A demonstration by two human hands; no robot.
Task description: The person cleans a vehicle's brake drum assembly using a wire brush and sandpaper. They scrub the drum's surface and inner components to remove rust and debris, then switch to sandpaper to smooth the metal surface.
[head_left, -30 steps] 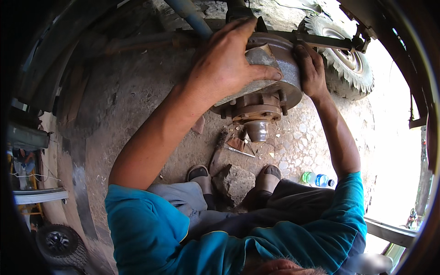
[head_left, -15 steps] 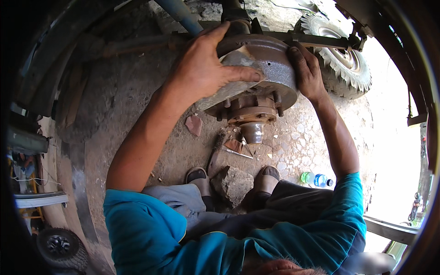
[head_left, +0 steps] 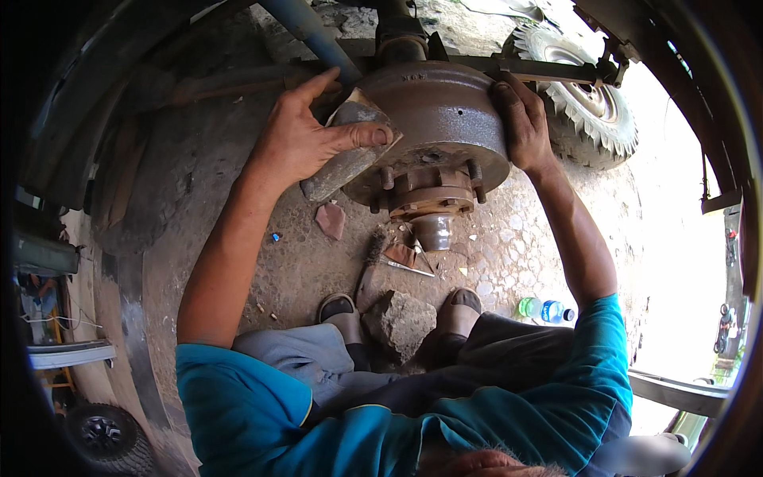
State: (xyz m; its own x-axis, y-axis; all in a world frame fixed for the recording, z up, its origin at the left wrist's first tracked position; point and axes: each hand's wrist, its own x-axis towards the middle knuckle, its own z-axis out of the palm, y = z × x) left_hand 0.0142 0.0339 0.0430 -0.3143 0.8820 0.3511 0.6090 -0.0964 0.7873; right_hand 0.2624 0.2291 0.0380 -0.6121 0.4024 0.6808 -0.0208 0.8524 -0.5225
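In front of me a rusty brake drum (head_left: 445, 111) sits on an axle hub (head_left: 433, 191), its studs pointing toward me. At the drum's left side, my left hand (head_left: 306, 139) grips a worn grey curved sheet that looks like sandpaper (head_left: 342, 163), thumb on its near face and fingers behind. The sheet's right edge overlaps the drum; whether they touch I cannot tell. My right hand (head_left: 524, 119) holds the drum's right side, fingers bent over its outer surface and their tips partly out of sight.
Below the hub lie a wire brush (head_left: 373, 254), a reddish stone piece (head_left: 331, 220) and a large rock (head_left: 401, 324) between my feet. Plastic bottles (head_left: 544, 310) lie at the right. Behind the drum leans a treaded tyre (head_left: 592, 119); a blue bar (head_left: 310, 32) slants down at upper left.
My left hand has moved left with the grey sheet, baring more of the drum's face. My right hand stays on the drum's right side. The whole view has shifted slightly.
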